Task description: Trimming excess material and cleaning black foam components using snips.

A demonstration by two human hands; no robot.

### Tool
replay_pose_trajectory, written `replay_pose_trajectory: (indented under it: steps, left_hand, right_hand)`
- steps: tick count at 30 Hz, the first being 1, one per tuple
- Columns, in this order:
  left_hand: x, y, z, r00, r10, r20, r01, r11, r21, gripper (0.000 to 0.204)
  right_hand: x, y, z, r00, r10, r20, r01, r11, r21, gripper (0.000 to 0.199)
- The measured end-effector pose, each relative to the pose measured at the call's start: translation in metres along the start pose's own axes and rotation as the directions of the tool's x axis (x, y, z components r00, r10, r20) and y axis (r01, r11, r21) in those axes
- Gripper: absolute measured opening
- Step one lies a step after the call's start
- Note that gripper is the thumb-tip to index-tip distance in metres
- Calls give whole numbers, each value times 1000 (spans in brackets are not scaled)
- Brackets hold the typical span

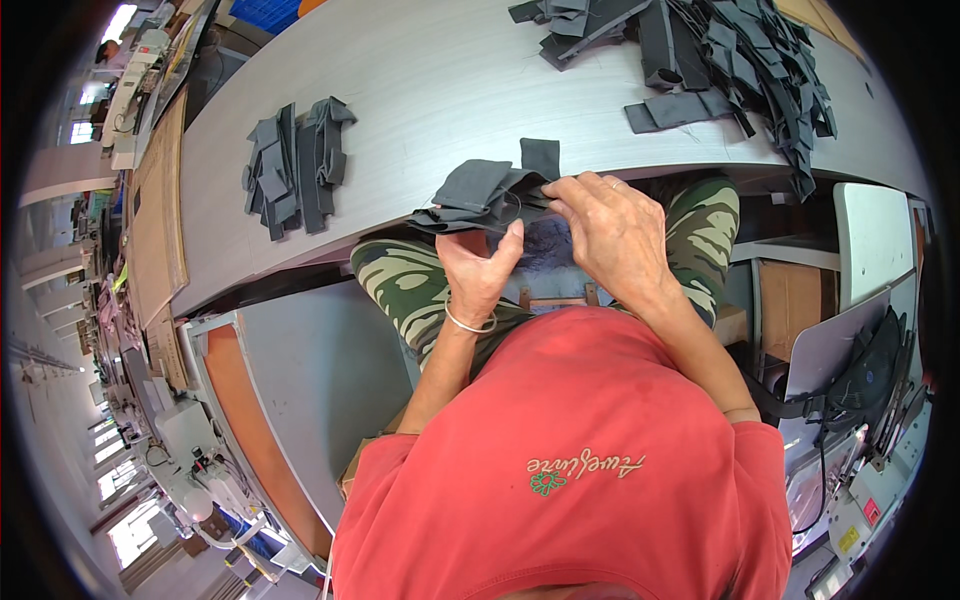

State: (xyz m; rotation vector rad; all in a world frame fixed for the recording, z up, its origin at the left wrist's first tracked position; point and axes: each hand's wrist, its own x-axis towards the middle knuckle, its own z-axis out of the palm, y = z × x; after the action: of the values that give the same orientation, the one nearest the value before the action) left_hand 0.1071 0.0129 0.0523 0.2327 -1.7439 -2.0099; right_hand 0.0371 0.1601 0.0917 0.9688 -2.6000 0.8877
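Note:
At the table's near edge my left hand grips a small stack of dark grey fabric strips from below, with its thumb up along the side. My right hand is closed at the right end of that stack, its thumb and fingers pinching the cloth there. One short flap of the fabric sticks up near the right hand. Farther left on the table lies a bundle of similar dark strips. A much larger, tangled pile of dark grey strips covers the far right.
The pale table curves around in front of me. Beneath its edge are my knees in camouflage trousers, a grey panel at left and a cardboard box at right. Sewing machines stand along the left side.

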Motion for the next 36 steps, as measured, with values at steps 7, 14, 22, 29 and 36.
replay_pose_trajectory:
  steps: [7, 14, 22, 29, 36]
  left_hand:
    - [-1, 3, -1, 998, -63, 8, 63, 998, 15, 36]
    - [-4, -1, -7, 997, -64, 30, 63, 997, 51, 37]
    - [1, 1, -10, 993, -107, 48, 107, 994, 11, 37]
    - [0, 1, -8, 998, -58, 26, 58, 998, 1, 37]
    - [-3, 1, -7, 999, -41, 35, 39, 997, 68, 37]
  right_hand:
    - [-1, -3, 4, 998, -9, 60, 10, 1000, -20, 10]
    - [12, 18, -13, 904, 56, 425, -201, 932, 303, 14]
    - [3, 14, -15, 922, 137, 363, -261, 911, 320, 14]
    - [-5, 4, -1, 999, -35, 34, 31, 996, 88, 9]
    - [-7, -1, 8, 997, -73, -10, 73, 997, -35, 9]
